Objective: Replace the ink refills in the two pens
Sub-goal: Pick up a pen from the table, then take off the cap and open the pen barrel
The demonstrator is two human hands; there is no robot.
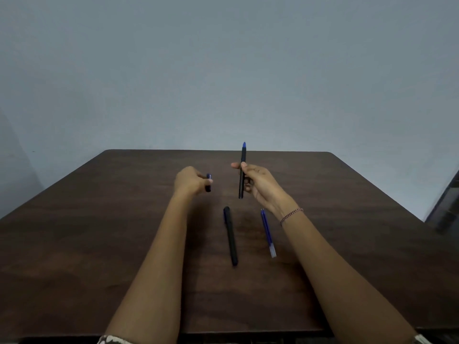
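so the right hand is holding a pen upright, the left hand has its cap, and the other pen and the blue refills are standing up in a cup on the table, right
Not quite. There is no cup: the head view shows the other pen and the blue refills lying flat on the table. The rest holds: the right hand holds a pen upright and the left hand has its cap.

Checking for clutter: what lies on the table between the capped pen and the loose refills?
Nothing: in the head view, only bare table shows between the capped pen and the refills.
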